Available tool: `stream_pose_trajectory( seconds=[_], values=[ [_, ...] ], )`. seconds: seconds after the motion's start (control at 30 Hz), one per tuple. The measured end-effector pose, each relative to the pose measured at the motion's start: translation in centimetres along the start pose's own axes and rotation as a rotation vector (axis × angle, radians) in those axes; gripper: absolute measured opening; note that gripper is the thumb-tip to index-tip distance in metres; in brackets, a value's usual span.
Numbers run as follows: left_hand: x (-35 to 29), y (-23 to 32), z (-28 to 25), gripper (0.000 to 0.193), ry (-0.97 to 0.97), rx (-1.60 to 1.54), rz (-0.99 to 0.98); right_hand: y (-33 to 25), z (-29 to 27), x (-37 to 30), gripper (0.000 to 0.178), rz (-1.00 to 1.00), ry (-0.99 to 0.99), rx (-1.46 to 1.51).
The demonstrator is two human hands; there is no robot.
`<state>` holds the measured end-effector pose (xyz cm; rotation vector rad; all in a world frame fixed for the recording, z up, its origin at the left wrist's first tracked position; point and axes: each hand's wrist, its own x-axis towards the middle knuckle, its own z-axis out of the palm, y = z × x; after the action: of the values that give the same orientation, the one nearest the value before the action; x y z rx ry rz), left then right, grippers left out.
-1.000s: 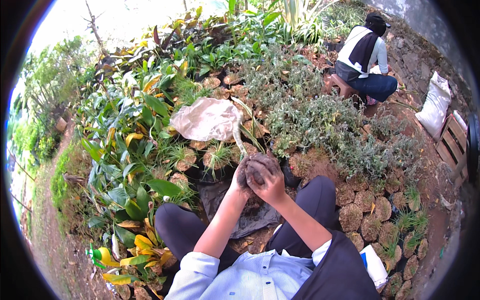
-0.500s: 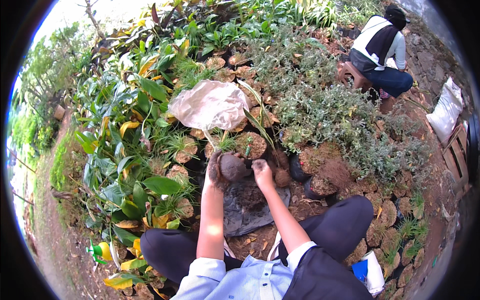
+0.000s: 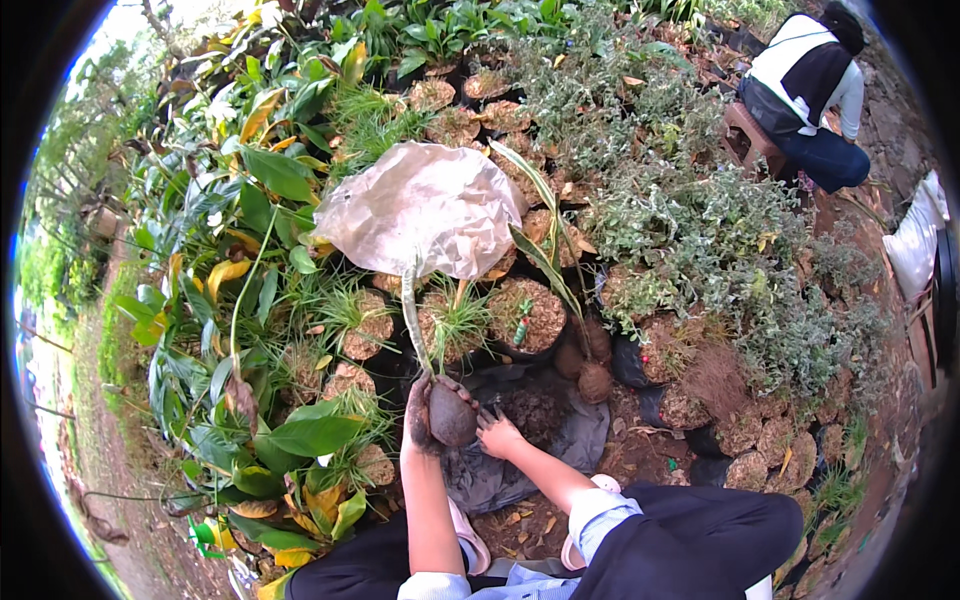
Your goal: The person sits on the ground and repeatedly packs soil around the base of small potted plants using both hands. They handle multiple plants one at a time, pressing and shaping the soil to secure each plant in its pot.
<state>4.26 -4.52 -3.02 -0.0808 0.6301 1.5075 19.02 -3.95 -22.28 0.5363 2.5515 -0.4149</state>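
My left hand (image 3: 420, 420) is wrapped around the left side of a brown soil ball (image 3: 453, 416), its fingers dirty with earth. A pale, narrow plant leaf (image 3: 412, 320) rises from the top of the ball. At the ball's right side is my right hand (image 3: 497, 433), with fingers stretched out and apart, close to or touching it. Beneath both hands lies a dark plastic sheet (image 3: 585, 440) bearing a heap of loose dark soil (image 3: 535, 415). Just right of that heap sit more soil balls (image 3: 594, 382), with long variegated leaves (image 3: 545, 265) standing above them.
A crumpled whitish plastic sheet (image 3: 420, 205) covers pots ahead. Leafy plants (image 3: 290, 175) crowd the left, silvery bushes (image 3: 690, 230) the right. Several potted seedlings (image 3: 528, 313) stand between. Another person (image 3: 810, 90) sits on a brown stool (image 3: 750, 138) at far right, near a white sack (image 3: 915, 240).
The soil ball is now lower in view, in my left hand. My right hand has gone from a closed shape beside the other balls to stretched fingers at this ball's side.
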Motion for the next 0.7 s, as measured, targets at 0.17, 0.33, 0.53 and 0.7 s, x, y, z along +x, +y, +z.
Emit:
stream_pose_trajectory(
  seconds=[0.17,0.33,0.53,0.7],
  values=[
    [1.6,-0.4,-1.6,0.040,0.009,-0.011,0.031,3.6,2.6,-0.4,0.045,-0.097,-0.041,-0.096],
    [3.4,0.3,-1.6,0.040,0.014,-0.035,-0.008,5.3,2.6,0.2,0.045,0.158,0.145,-0.039],
    [5.3,-0.2,-2.2,0.040,0.014,0.033,-0.011,2.9,2.0,-0.3,0.047,0.281,0.294,0.069],
    [6.7,-0.8,-0.6,0.041,-0.016,0.018,-0.072,2.5,2.8,0.1,0.040,0.130,0.064,-0.017]
  ],
)
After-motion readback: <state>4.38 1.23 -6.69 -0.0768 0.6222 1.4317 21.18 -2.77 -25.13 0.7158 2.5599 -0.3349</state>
